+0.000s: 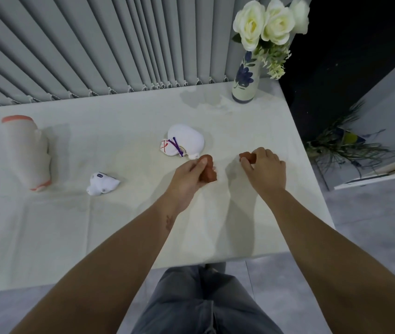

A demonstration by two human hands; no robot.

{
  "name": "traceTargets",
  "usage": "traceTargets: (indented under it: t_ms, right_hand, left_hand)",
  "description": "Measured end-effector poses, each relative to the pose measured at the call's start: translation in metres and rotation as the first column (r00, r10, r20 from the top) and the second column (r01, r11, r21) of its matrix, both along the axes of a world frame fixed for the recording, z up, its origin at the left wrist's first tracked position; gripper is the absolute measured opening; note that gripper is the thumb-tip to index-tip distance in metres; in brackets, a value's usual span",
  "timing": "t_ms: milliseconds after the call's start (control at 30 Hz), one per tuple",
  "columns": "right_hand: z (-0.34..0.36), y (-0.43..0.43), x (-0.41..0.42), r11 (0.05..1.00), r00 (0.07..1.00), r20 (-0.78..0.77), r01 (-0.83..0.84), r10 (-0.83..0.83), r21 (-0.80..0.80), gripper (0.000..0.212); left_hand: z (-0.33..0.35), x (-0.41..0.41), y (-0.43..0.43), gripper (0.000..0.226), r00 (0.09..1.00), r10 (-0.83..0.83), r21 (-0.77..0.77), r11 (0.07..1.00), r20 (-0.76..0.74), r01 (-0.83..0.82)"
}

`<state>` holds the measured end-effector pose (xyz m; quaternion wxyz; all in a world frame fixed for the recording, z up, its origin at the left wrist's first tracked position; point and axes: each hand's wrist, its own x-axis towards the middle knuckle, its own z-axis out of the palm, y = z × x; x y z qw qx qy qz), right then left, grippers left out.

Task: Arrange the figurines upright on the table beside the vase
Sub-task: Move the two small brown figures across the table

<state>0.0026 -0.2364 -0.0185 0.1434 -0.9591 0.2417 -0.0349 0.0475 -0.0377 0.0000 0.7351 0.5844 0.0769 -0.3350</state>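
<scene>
My left hand point(190, 174) grips a reddish-brown figurine point(210, 171) near the middle of the white table point(119, 225). To its right, my right hand point(265, 168) holds a second reddish-brown figurine point(247, 157), mostly hidden by the fingers. A white cat figurine with a purple cord point(182, 143) lies on its side just behind my left hand. Further left lies a small white figurine with blue marks point(102, 184). A large white figurine with orange ends point(28, 153) lies tipped over at the far left. The flowered vase with white roses point(244, 78) stands at the back right corner.
Grey vertical blinds point(95, 44) hang along the table's back edge. The table's right edge runs close to my right hand; beyond it a plant point(343, 145) sits on the floor. My legs point(203, 302) are at the front edge.
</scene>
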Motion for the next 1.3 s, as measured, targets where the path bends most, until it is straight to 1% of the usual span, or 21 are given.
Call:
traceTargets:
  t_ms: [33, 67, 133, 200, 267, 333, 433, 533, 633, 667, 733, 800, 900, 967, 1033, 1167, 1300]
  right_hand:
    - [0.001, 0.001, 0.002, 1.0, 1.0, 0.001, 0.0, 0.0, 0.024, 0.036]
    - [0.003, 0.002, 0.004, 0.999, 1.0, 0.0, -0.001, 0.001, 0.039, 0.037]
    - [0.006, 0.003, 0.008, 0.999, 1.0, -0.019, -0.011, 0.012, 0.05, 0.039]
    - [0.009, 0.004, 0.012, 0.998, 0.998, -0.052, -0.027, 0.031, 0.059, 0.041]
    - [0.011, 0.006, 0.015, 0.996, 0.996, -0.071, -0.041, 0.047, 0.08, 0.041]
    - [0.013, 0.007, 0.017, 0.995, 0.995, -0.075, -0.066, 0.072, 0.075, 0.036]
    - [0.013, 0.005, 0.018, 0.991, 0.989, -0.086, -0.114, 0.12, 0.065, 0.029]
    - [0.012, 0.002, 0.019, 0.988, 0.988, -0.086, -0.121, 0.129, 0.093, 0.027]
    - [0.013, -0.004, 0.025, 0.99, 0.995, -0.051, -0.081, 0.087, 0.115, 0.028]
    - [0.014, -0.006, 0.028, 0.991, 0.996, -0.042, -0.068, 0.073, 0.116, 0.028]
    - [0.015, -0.011, 0.035, 0.993, 0.998, -0.032, -0.046, 0.05, 0.112, 0.029]
    - [0.015, -0.015, 0.041, 0.993, 0.999, -0.03, -0.03, 0.033, 0.116, 0.029]
    - [0.013, -0.018, 0.049, 0.99, 0.999, -0.048, -0.001, 0.007, 0.138, 0.029]
    - [0.01, -0.019, 0.051, 0.989, 0.998, -0.064, 0.009, 0.0, 0.148, 0.029]
    - [0.007, -0.019, 0.052, 0.988, 0.997, -0.071, 0.005, 0.006, 0.153, 0.028]
    - [0.003, -0.021, 0.052, 0.986, 0.997, -0.08, -0.002, 0.015, 0.168, 0.029]
    - [0.001, -0.024, 0.047, 0.988, 0.999, -0.027, -0.035, 0.039, 0.148, 0.043]
  left_hand:
    - [0.002, 0.002, 0.0, 0.028, 0.996, 0.024, -0.077, 0.997, -0.09, -0.031]
    - [0.002, 0.004, 0.0, 0.032, 0.986, 0.039, -0.119, 0.991, -0.162, -0.059]
    - [0.004, 0.008, -0.002, 0.035, 0.964, 0.04, -0.152, 0.985, -0.261, -0.082]
    - [0.004, 0.013, -0.005, 0.034, 0.948, 0.02, -0.152, 0.986, -0.318, -0.072]
    - [0.004, 0.016, -0.007, 0.03, 0.947, -0.016, -0.14, 0.99, -0.321, -0.031]
    - [0.002, 0.018, -0.011, 0.026, 0.976, -0.047, -0.063, 0.997, -0.213, 0.034]
    - [0.001, 0.022, -0.017, 0.031, 0.995, -0.095, 0.142, 0.986, 0.008, 0.093]
    - [0.005, 0.032, -0.027, 0.03, 0.98, -0.144, 0.263, 0.959, 0.135, 0.105]
    - [0.009, 0.043, -0.041, 0.028, 0.938, -0.232, 0.413, 0.904, 0.259, 0.109]
    - [0.01, 0.047, -0.046, 0.027, 0.927, -0.244, 0.442, 0.892, 0.286, 0.098]
    - [0.01, 0.055, -0.056, 0.024, 0.908, -0.268, 0.48, 0.873, 0.322, 0.088]
    - [0.008, 0.063, -0.064, 0.026, 0.871, -0.34, 0.557, 0.825, 0.354, 0.095]
    - [0.002, 0.073, -0.073, 0.034, 0.77, -0.499, 0.687, 0.718, 0.398, 0.111]
    - [-0.002, 0.078, -0.076, 0.034, 0.714, -0.564, 0.73, 0.675, 0.416, 0.108]
    - [-0.005, 0.081, -0.078, 0.034, 0.688, -0.592, 0.752, 0.652, 0.42, 0.102]
    - [-0.01, 0.083, -0.077, 0.034, 0.677, -0.605, 0.765, 0.636, 0.418, 0.096]
    - [-0.011, 0.083, -0.075, 0.036, 0.605, -0.666, 0.781, 0.614, 0.436, 0.113]
